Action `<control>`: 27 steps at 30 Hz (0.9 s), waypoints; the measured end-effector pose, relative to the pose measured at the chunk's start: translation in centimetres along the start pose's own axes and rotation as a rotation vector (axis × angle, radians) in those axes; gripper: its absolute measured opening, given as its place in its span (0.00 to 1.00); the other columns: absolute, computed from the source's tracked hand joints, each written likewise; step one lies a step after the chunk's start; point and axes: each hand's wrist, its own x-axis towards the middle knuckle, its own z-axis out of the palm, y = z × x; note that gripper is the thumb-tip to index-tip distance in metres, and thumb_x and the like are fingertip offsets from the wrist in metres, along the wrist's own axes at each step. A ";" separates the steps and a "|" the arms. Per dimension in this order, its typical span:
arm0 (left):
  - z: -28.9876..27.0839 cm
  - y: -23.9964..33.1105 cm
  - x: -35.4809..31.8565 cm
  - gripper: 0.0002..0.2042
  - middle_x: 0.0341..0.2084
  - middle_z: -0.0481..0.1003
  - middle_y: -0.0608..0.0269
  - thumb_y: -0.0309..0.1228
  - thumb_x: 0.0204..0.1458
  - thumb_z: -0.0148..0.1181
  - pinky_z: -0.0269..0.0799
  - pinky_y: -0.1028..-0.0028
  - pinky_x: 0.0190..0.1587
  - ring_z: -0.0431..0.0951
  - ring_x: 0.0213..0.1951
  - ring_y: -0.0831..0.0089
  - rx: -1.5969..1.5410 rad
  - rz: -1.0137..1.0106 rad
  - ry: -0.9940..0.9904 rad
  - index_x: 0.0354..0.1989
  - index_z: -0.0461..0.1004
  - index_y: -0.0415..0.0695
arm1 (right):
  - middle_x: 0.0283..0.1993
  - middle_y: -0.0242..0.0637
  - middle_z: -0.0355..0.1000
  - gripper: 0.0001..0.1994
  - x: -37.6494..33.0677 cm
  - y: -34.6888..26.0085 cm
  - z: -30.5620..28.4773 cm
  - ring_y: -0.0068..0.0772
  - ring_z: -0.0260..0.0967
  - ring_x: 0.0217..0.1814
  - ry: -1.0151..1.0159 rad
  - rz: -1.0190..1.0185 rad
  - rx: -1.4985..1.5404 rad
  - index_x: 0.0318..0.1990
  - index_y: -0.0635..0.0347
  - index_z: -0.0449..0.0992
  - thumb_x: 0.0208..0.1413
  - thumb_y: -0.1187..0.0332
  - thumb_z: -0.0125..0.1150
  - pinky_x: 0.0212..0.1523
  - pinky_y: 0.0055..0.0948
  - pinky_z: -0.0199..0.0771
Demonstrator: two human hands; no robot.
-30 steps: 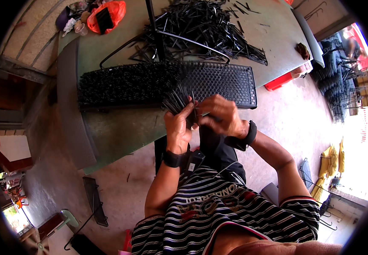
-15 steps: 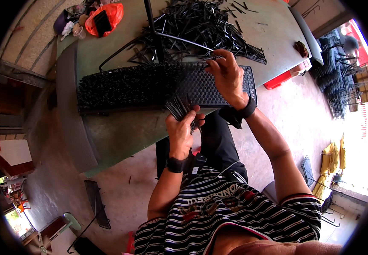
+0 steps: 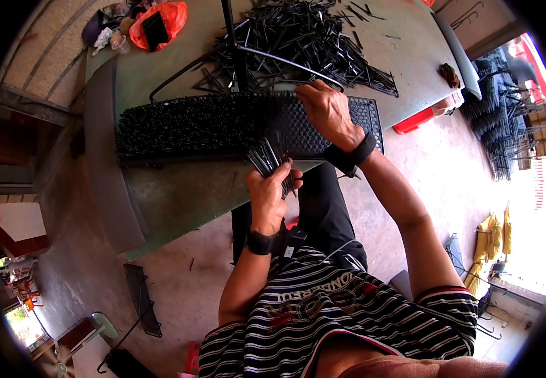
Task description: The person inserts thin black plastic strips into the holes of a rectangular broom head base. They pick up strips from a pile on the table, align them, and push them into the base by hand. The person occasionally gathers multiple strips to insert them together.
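A long black panel [image 3: 364, 120] full of round holes lies along the near edge of the table. Dense upright black strips [image 3: 185, 129] fill its left and middle part; on the right the holes are bare. My left hand [image 3: 268, 196] is closed around a bundle of thin black strips [image 3: 263, 157], just in front of the panel's near edge. Over the far side of the panel, where strips meet bare holes, my right hand [image 3: 331, 114] has its fingers pinched together. What sits between those fingertips is too small and hidden to make out.
Behind the panel lies a heap of loose black strips [image 3: 295, 41] on the green table [image 3: 178, 208]. A black metal frame [image 3: 232, 44] rises beyond the panel's middle. An orange plastic bag [image 3: 172, 22] with a dark flat object is at the far left.
My right hand has moved slightly left and nearer, its fingers now pinched down at the panel's far side. My left hand keeps the bundle in nearly the same place.
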 end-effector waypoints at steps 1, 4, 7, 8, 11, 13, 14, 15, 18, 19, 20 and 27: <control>-0.1 -0.1 0.1 0.04 0.24 0.74 0.61 0.20 0.47 0.57 0.73 0.74 0.22 0.76 0.21 0.71 -0.002 0.000 -0.006 0.32 0.73 0.38 | 0.28 0.43 0.73 0.07 0.0 -0.9 -0.6 0.37 0.72 0.28 -0.017 0.073 0.050 0.35 0.64 0.76 0.48 0.72 0.61 0.30 0.28 0.70; -0.2 -0.3 0.4 0.05 0.25 0.75 0.61 0.21 0.48 0.58 0.74 0.74 0.22 0.76 0.22 0.71 -0.007 -0.004 -0.062 0.34 0.73 0.37 | 0.28 0.40 0.75 0.09 -1.0 -2.3 -2.1 0.28 0.72 0.29 -0.317 0.129 0.428 0.34 0.65 0.77 0.48 0.68 0.64 0.30 0.26 0.70; -0.2 -1.1 0.7 0.08 0.27 0.74 0.59 0.18 0.48 0.57 0.73 0.70 0.22 0.75 0.22 0.69 -0.025 -0.007 -0.131 0.37 0.72 0.37 | 0.28 0.35 0.75 0.10 -1.8 -2.9 -2.5 0.18 0.71 0.27 -0.415 0.302 0.654 0.33 0.68 0.77 0.49 0.69 0.63 0.26 0.20 0.70; -0.1 -1.4 0.7 0.10 0.27 0.74 0.58 0.17 0.48 0.56 0.72 0.68 0.21 0.75 0.22 0.68 -0.034 -0.006 -0.153 0.39 0.72 0.37 | 0.27 0.35 0.75 0.09 -1.5 -3.0 -3.0 0.18 0.71 0.26 -0.384 0.440 0.689 0.33 0.69 0.76 0.50 0.69 0.63 0.25 0.19 0.69; 0.4 -1.3 0.2 0.12 0.27 0.74 0.59 0.15 0.47 0.55 0.72 0.67 0.22 0.75 0.23 0.68 -0.077 0.024 -0.111 0.42 0.70 0.37 | 0.25 0.36 0.74 0.06 -1.2 -2.4 -2.9 0.20 0.73 0.24 -0.063 0.525 0.818 0.32 0.69 0.74 0.50 0.74 0.59 0.24 0.19 0.71; -0.1 -1.7 0.6 0.11 0.28 0.74 0.60 0.16 0.48 0.56 0.75 0.71 0.26 0.76 0.25 0.70 -0.113 0.025 -0.121 0.41 0.71 0.36 | 0.26 0.36 0.75 0.06 -0.8 -2.8 -2.5 0.22 0.75 0.26 0.183 0.484 0.807 0.35 0.68 0.73 0.51 0.75 0.58 0.25 0.18 0.71; -0.3 -1.9 0.7 0.11 0.28 0.74 0.60 0.17 0.48 0.57 0.76 0.73 0.28 0.76 0.26 0.71 -0.131 0.025 -0.126 0.41 0.71 0.35 | 0.28 0.39 0.75 0.08 -0.8 -2.2 -2.1 0.25 0.76 0.30 0.201 0.365 0.681 0.39 0.67 0.69 0.52 0.76 0.57 0.26 0.19 0.73; -0.3 -1.8 0.7 0.11 0.27 0.74 0.60 0.17 0.48 0.57 0.76 0.73 0.29 0.76 0.25 0.71 -0.120 0.032 -0.118 0.41 0.71 0.35 | 0.28 0.40 0.75 0.08 -0.8 -2.3 -1.9 0.26 0.76 0.30 0.219 0.329 0.643 0.40 0.66 0.69 0.52 0.76 0.57 0.26 0.20 0.73; -0.3 -1.4 0.6 0.11 0.27 0.73 0.61 0.16 0.47 0.57 0.76 0.73 0.29 0.76 0.25 0.71 -0.093 0.037 -0.097 0.41 0.71 0.34 | 0.28 0.42 0.75 0.10 -0.5 -2.7 -0.9 0.28 0.77 0.30 0.246 0.233 0.544 0.42 0.64 0.66 0.52 0.77 0.56 0.27 0.22 0.74; -0.3 -1.3 0.6 0.11 0.27 0.73 0.61 0.16 0.47 0.57 0.76 0.73 0.29 0.76 0.25 0.71 -0.088 0.028 -0.090 0.40 0.71 0.34 | 0.28 0.41 0.74 0.10 -0.4 -2.5 -0.6 0.28 0.77 0.31 0.234 0.210 0.509 0.42 0.64 0.67 0.53 0.77 0.56 0.27 0.21 0.74; -0.3 -1.2 0.6 0.11 0.26 0.73 0.61 0.16 0.47 0.57 0.76 0.73 0.29 0.76 0.25 0.71 -0.084 0.018 -0.084 0.40 0.71 0.34 | 0.28 0.40 0.74 0.09 -0.4 -2.2 -0.3 0.28 0.77 0.32 0.223 0.187 0.474 0.42 0.64 0.67 0.54 0.77 0.56 0.27 0.20 0.74; -0.4 -0.6 0.4 0.11 0.25 0.73 0.60 0.18 0.47 0.57 0.75 0.72 0.24 0.76 0.22 0.71 -0.050 -0.024 -0.026 0.40 0.72 0.35 | 0.26 0.38 0.73 0.05 0.1 -1.4 1.0 0.26 0.77 0.31 0.169 0.103 0.391 0.38 0.65 0.68 0.54 0.77 0.55 0.27 0.21 0.74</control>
